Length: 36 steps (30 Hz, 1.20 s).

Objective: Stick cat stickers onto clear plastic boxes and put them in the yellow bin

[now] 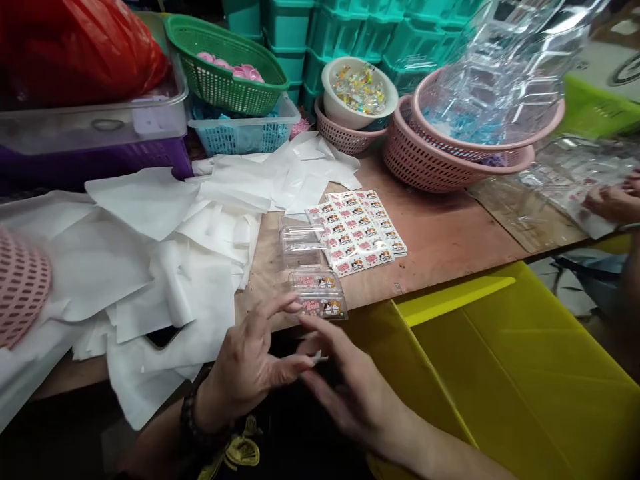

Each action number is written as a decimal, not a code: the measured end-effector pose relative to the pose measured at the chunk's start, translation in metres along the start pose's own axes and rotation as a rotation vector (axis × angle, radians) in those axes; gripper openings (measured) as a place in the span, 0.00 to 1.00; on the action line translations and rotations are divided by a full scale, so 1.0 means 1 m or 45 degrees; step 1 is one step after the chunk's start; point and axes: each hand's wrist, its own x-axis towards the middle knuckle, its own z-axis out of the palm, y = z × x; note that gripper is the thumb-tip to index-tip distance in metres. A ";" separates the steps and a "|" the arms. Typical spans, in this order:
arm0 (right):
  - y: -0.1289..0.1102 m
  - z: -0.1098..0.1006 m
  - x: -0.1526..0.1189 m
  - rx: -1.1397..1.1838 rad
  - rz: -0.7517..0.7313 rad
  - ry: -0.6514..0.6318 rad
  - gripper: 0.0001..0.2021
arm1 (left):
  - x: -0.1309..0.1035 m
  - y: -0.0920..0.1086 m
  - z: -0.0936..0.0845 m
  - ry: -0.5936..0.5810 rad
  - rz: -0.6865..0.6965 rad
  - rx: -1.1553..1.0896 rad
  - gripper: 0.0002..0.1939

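My left hand (245,363), with a dark beaded bracelet at its wrist, is just in front of the table edge, thumb and index finger apart. My right hand (345,380) faces it, fingers curled. Between the two hands a small pale scrap (319,359) shows by the left thumb tip; which hand holds it is unclear. Just beyond my fingers a clear plastic case (317,293) with pink cat labels lies at the table edge. Behind it are clear plastic cases (301,247) without labels, beside sheets of cat stickers (357,230).
White paper sheets (175,267) cover the left of the table (435,227). Pink baskets (425,157), a white bowl (345,117) of wrapped pieces and a green basket (227,63) stand behind. A yellow box (500,360) is at the front right. Another person's hand (613,200) is at far right.
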 end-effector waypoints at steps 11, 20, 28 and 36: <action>0.005 -0.026 -0.007 -0.126 0.119 0.279 0.23 | -0.013 -0.014 -0.015 -0.265 -0.946 -0.889 0.17; -0.014 -0.035 0.013 0.043 0.208 -0.216 0.17 | -0.008 -0.003 -0.001 -0.365 -0.477 -0.950 0.05; 0.006 -0.030 0.016 0.634 0.740 -0.490 0.24 | -0.011 -0.015 0.015 -0.362 -0.274 -0.959 0.10; -0.007 -0.024 -0.001 -0.422 -0.184 0.180 0.06 | -0.008 -0.002 0.019 -0.270 -0.725 -0.999 0.16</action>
